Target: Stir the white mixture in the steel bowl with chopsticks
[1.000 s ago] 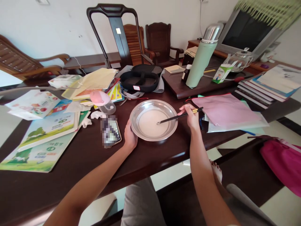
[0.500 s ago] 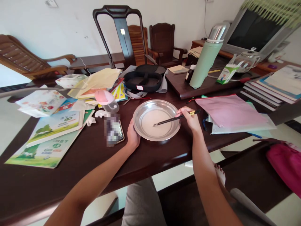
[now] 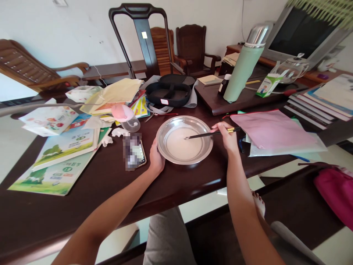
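A shiny round metal bowl [image 3: 165, 155] rests on the dark table, with a whitish liquid [image 3: 180, 147] in its bottom. My left hand [image 3: 157, 158] is closed on the bowl's left rim, thumb up on the edge and the fingers partly hidden beneath. Dark chopsticks [image 3: 202, 135] with gold bands are pinched in my right hand [image 3: 227, 136], just past the bowl's right rim. Their tips reach into the liquid near the bowl's middle.
Left of the bowl lie a phone [image 3: 134, 151], crumpled tissue [image 3: 107, 141], a pink-lidded cup [image 3: 125, 117] and workbooks [image 3: 52, 176]. Behind sits an open black case [image 3: 168, 94]. Right are a pink pouch [image 3: 275, 129] and, on a raised board, a green thermos [image 3: 244, 70].
The chopstick tips have shifted slightly right and up within the liquid, and my right hand has moved a little right. My left hand keeps its hold on the bowl.
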Tool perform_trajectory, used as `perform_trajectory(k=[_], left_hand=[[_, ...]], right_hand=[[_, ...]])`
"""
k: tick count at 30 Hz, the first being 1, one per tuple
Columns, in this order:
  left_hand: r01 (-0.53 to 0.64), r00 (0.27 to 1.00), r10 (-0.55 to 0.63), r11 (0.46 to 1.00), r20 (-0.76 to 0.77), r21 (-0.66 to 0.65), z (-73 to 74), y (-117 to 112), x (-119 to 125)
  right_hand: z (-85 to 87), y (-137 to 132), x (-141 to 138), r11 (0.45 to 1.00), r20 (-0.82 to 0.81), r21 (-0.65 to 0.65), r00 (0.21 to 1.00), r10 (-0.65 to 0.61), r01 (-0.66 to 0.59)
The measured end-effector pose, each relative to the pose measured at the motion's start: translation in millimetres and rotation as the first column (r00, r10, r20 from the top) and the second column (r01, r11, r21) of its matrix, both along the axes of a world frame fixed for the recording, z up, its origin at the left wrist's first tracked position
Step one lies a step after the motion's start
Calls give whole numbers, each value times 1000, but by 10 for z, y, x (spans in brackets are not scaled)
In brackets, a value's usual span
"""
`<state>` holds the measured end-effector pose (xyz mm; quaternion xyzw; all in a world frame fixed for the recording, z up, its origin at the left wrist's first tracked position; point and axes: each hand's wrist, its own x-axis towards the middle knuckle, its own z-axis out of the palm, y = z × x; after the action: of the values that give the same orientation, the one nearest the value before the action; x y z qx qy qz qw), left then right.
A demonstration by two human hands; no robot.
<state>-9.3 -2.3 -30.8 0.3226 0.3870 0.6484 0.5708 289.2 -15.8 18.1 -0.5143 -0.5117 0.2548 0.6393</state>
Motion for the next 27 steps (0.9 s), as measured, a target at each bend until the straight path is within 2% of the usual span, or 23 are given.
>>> perform_trajectory(k=[2,7,13,18,23,25,27], left_hand=[[5,1000,-5,1000,-1,0,-4,2,-4],[15,1000,-15,1000,13,-1,-16,10,-16],[12,1000,-12,1000,19,2,-19,9,-15],[17,1000,-17,1000,25,-6,-22,6,-18],[22,999,-22,1000,28,6,-9,1,-10],[20,999,-20,1000,30,4,-5,0,-9],[13,1000,-13,1000,28,0,-5,0,-12]], right_hand=[[-11,5,20,999,-38,27,999,-37,39],[-15,-8,-6,988,-9,-48,989,147,-148],[-22,10,17,999,-64,30,998,-9,11],[-10,0,-9,991,-25,-43,991,128,-129],[-12,1,18,999,-68,45,998,10,-7],[-16,-8,22,999,-70,38,997,35,-32],[-12,-19,9,993,-34,-10,992,120,-120]])
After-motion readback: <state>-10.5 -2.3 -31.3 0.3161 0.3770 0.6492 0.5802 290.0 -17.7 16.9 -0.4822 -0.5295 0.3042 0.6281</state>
